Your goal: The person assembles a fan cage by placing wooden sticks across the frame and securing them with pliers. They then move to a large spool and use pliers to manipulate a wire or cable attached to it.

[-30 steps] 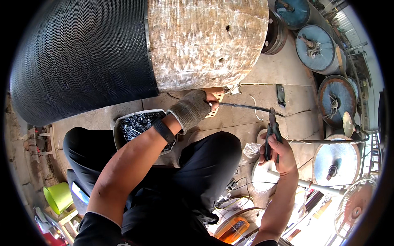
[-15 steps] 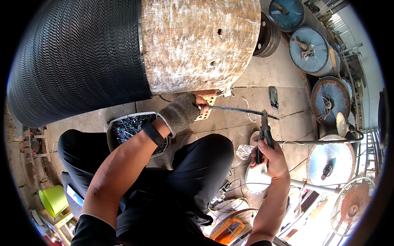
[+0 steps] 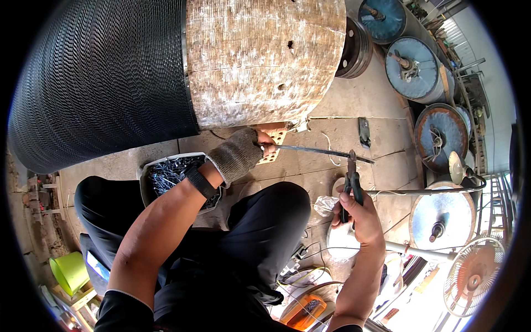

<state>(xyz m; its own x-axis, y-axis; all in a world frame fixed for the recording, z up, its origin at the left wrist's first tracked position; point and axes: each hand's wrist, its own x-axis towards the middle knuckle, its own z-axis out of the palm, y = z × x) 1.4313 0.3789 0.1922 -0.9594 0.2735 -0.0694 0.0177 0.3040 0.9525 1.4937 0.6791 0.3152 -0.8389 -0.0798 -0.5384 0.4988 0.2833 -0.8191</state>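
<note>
A knitted fingerless glove covers my left hand (image 3: 243,152), whose fingers pinch one end of a thin dark strip (image 3: 310,149) close to a perforated brick (image 3: 272,152). The strip reaches out to the right. Near its far end, the jaws of black-handled pliers (image 3: 352,176) meet or overlap it; whether they bite on it I cannot tell. My bare right hand (image 3: 359,213) is closed round the pliers' handles. Above my left hand lies a large drum (image 3: 265,66), its bare surface brownish and ribbed, its left part wrapped in textured black covering (image 3: 110,83).
A bin of nails (image 3: 166,180) stands between my knees, under my left forearm. Several metal-ended rollers (image 3: 412,67) line the right side. A fan (image 3: 474,279) stands at lower right, a metal pole (image 3: 426,192) crosses nearby, and a dark flat tool (image 3: 364,133) lies on the floor.
The whole view has shifted slightly, moving the scene leftward. Both hands sit a little lower against the floor, with the strip and pliers still held much as before.
</note>
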